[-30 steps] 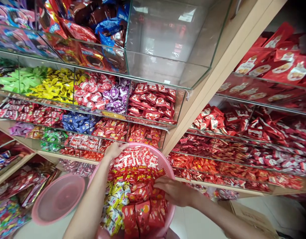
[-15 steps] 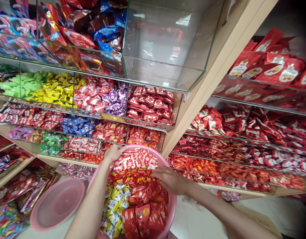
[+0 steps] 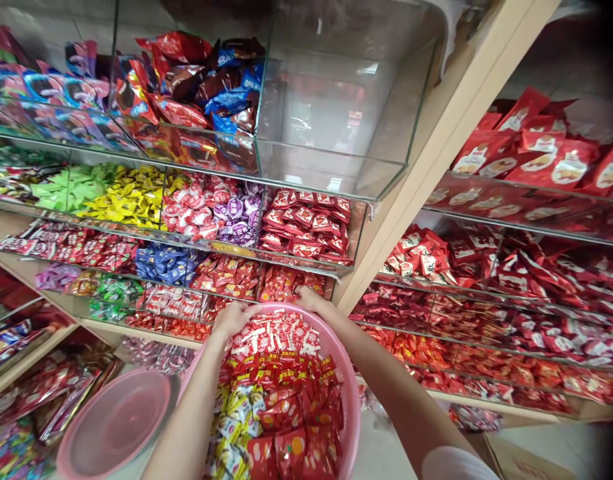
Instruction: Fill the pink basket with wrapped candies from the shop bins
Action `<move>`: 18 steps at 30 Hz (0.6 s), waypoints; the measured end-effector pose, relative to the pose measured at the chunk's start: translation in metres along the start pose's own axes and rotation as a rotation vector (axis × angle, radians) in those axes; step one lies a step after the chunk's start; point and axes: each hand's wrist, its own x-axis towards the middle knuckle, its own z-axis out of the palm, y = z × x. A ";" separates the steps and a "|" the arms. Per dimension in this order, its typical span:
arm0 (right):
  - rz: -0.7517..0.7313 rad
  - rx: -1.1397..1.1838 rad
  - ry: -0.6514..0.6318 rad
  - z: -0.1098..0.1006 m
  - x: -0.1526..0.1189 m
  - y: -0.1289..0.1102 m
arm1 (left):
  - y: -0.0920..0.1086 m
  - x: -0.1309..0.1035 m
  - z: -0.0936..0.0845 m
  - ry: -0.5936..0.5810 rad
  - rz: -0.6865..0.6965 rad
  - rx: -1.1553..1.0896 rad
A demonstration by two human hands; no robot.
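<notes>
A round pink plastic basket (image 3: 350,400) stands tilted before me, filled with wrapped sweets. At its far left rim my left hand (image 3: 235,319) is closed on the edge. White-and-red sweets (image 3: 281,333) lie at the far side of the basket, with red-and-yellow packets (image 3: 266,365) below them. Yellow-and-white sweets (image 3: 236,413) and larger red packets (image 3: 291,447) fill the near part. My right hand (image 3: 311,300) reaches past the far rim to the shelf compartment of red packets with orange prints (image 3: 276,283). Its fingers partly show, apparently open, with nothing seen in them.
Glass-fronted shelves of sweets run across the view, split by a slanting wooden post (image 3: 386,227). A glass compartment (image 3: 331,107) sits above. At lower left is a second pink basin (image 3: 114,420); at lower right, a cardboard box (image 3: 521,457).
My right hand has left the sweets inside the basket and moved forward over the far rim to the shelf. My left hand stays on the rim. The view has shifted slightly.
</notes>
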 end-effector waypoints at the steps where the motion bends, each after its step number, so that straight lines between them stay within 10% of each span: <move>1: 0.026 -0.016 -0.026 0.000 0.004 -0.001 | 0.000 0.000 0.000 0.001 -0.001 0.004; 18: 0.179 0.177 0.054 0.003 0.008 -0.011 | 0.003 -0.001 -0.003 -0.034 -0.020 -0.004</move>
